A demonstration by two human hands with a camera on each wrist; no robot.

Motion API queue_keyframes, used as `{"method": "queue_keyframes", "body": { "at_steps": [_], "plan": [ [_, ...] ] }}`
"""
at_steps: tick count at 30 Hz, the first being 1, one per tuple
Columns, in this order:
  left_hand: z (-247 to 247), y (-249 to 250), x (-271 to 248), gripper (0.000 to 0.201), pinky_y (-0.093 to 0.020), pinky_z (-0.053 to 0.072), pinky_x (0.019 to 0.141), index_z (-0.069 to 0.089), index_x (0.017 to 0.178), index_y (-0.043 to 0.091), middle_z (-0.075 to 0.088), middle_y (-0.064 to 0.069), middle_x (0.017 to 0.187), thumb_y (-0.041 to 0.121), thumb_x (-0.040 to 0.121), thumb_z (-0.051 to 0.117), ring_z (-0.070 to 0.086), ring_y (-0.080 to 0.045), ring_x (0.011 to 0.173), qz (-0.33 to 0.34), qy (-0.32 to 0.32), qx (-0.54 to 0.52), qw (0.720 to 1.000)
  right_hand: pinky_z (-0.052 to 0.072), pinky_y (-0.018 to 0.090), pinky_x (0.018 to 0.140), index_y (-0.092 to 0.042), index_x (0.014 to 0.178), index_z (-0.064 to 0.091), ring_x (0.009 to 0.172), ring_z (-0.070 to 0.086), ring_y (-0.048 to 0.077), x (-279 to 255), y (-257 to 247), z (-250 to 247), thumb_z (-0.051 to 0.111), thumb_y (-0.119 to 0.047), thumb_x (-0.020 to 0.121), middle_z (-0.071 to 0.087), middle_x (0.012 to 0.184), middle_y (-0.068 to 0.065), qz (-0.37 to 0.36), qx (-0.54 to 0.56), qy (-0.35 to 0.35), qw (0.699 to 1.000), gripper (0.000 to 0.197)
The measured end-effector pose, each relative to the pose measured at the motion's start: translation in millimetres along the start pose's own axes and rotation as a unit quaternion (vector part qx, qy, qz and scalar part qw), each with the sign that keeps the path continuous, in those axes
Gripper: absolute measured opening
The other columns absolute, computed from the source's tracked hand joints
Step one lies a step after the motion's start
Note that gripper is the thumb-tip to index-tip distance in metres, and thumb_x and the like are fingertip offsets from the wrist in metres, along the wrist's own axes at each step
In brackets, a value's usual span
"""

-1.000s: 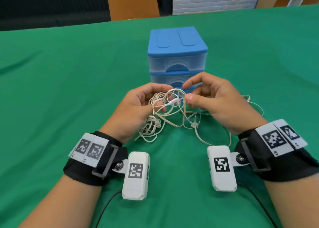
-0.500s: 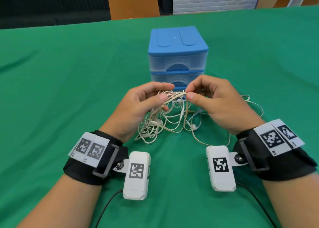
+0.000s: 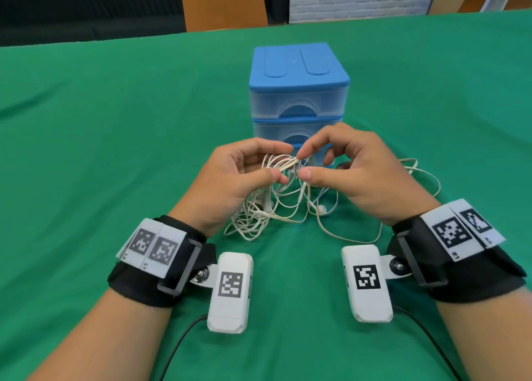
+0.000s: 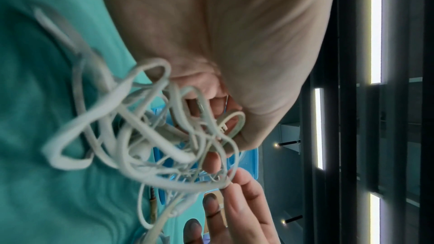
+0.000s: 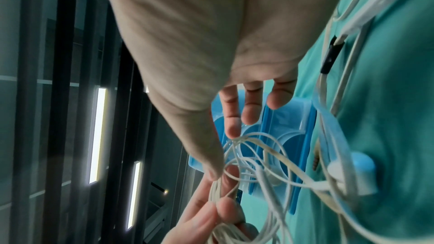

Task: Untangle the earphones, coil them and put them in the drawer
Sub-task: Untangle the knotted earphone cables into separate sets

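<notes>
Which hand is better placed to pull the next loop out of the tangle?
Probably the right hand: thumb and forefinger already pinch a strand at the top of the earphones. The left hand holds the bunch, so it serves as the anchor.

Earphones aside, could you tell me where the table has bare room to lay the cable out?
Bare green cloth lies left of the drawer unit and right of it. It is crowded between the hands, where the earphones trail toward the right wrist.

Head view looks down from above; wrist views (close, somewhat blurred) share the earphones.
</notes>
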State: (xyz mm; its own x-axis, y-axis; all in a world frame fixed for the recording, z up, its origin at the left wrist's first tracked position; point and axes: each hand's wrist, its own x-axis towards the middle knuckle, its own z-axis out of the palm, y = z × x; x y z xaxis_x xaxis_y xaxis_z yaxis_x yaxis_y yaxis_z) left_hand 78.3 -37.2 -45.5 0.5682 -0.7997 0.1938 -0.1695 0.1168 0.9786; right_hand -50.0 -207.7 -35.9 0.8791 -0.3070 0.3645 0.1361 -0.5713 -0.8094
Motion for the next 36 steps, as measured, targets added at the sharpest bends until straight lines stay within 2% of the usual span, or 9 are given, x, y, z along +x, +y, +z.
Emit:
{"method": "queue_keyframes", "body": {
  "at_steps": [6,10,13,16,21,24,28,30,36],
  "plan": [
    [1.3,1.9,-1.7,0.037,-0.025,0.054,0.085,0.062,0.124,-0.001,0.073,-0.015,0.108,-0.013,0.089,0.062,0.073,-0.020,0.087,-0.007,-0.016,-0.020,1.000,0.044,0.021,0.070,-0.025,0.091,0.071,0.067,0.047,0.011,2.7,7.7,-0.9,0.081,-0.020,0.082,0.064,0.098,0.003,0.026,-0.018,0.031,0.999,0.014],
    [1.3,2.7,-1.4,0.039,-0.025,0.054,0.086,0.064,0.123,0.003,0.074,-0.011,0.105,-0.014,0.087,0.063,0.072,-0.019,0.084,-0.010,-0.023,-0.020,0.999,0.043,0.020,0.066,-0.019,0.082,0.071,0.066,0.049,0.011,2.9,4.2,0.5,0.081,-0.017,0.083,0.066,0.083,0.003,0.022,0.003,0.038,0.999,0.009],
    [0.9,2.6,-0.6,0.039,-0.025,0.054,0.085,0.066,0.121,0.003,0.073,-0.009,0.104,-0.015,0.086,0.063,0.070,-0.017,0.082,-0.013,-0.012,-0.005,1.000,0.043,0.028,0.064,-0.011,0.081,0.074,0.065,0.051,0.017,3.1,3.1,1.3,0.081,-0.013,0.082,0.069,0.077,0.011,0.022,0.049,0.077,0.996,0.008],
    [1.4,3.4,-0.8,0.038,-0.022,0.054,0.076,0.068,0.118,0.004,0.073,-0.010,0.105,-0.016,0.085,0.064,0.070,-0.015,0.081,-0.023,-0.001,0.008,1.000,0.043,0.033,0.063,-0.012,0.080,0.073,0.064,0.051,0.020,3.9,4.8,1.6,0.081,-0.013,0.082,0.068,0.073,0.013,0.030,0.088,0.129,0.987,0.008],
    [3.2,2.9,-0.7,0.035,-0.021,0.051,0.067,0.068,0.113,0.005,0.073,-0.012,0.109,-0.014,0.085,0.065,0.071,-0.016,0.079,-0.048,0.002,0.009,0.999,0.042,0.016,0.055,-0.013,0.081,0.068,0.055,0.053,0.009,4.7,6.2,0.7,0.075,-0.007,0.086,0.063,0.071,0.001,0.051,0.115,0.162,0.979,0.010],
    [2.3,0.8,-0.1,0.035,-0.023,0.052,0.065,0.069,0.113,0.003,0.073,-0.016,0.109,-0.016,0.085,0.064,0.072,-0.018,0.080,-0.052,0.005,0.013,0.999,0.043,0.015,0.056,-0.012,0.082,0.066,0.055,0.054,0.011,4.7,5.6,1.3,0.073,-0.006,0.088,0.062,0.072,0.000,0.054,0.127,0.145,0.980,0.012],
    [-1.8,-1.1,1.1,0.042,-0.031,0.057,0.082,0.068,0.120,0.008,0.074,-0.012,0.115,-0.016,0.086,0.065,0.069,-0.021,0.095,-0.038,0.011,0.036,0.999,0.043,0.014,0.055,-0.011,0.081,0.064,0.055,0.055,0.009,4.5,4.1,0.2,0.072,-0.001,0.087,0.062,0.066,-0.004,0.049,0.161,0.139,0.976,0.014],
    [-2.7,-0.7,1.3,0.046,-0.026,0.056,0.079,0.066,0.123,0.009,0.073,-0.012,0.117,-0.017,0.085,0.064,0.066,-0.015,0.089,-0.036,0.013,0.052,0.998,0.042,0.014,0.055,-0.010,0.081,0.064,0.055,0.054,0.010,4.3,3.1,-0.9,0.071,0.000,0.087,0.062,0.066,-0.002,0.037,0.180,0.154,0.971,0.014],
    [-4.9,-2.4,2.6,0.039,-0.038,0.054,0.085,0.070,0.121,0.012,0.074,-0.013,0.113,-0.008,0.088,0.067,0.065,-0.020,0.084,-0.043,0.059,0.063,0.995,0.040,0.016,0.052,-0.009,0.076,0.059,0.052,0.050,0.009,3.0,2.6,3.3,0.069,0.005,0.084,0.063,0.070,0.009,0.086,0.161,0.097,0.978,0.020]
  ]
}}
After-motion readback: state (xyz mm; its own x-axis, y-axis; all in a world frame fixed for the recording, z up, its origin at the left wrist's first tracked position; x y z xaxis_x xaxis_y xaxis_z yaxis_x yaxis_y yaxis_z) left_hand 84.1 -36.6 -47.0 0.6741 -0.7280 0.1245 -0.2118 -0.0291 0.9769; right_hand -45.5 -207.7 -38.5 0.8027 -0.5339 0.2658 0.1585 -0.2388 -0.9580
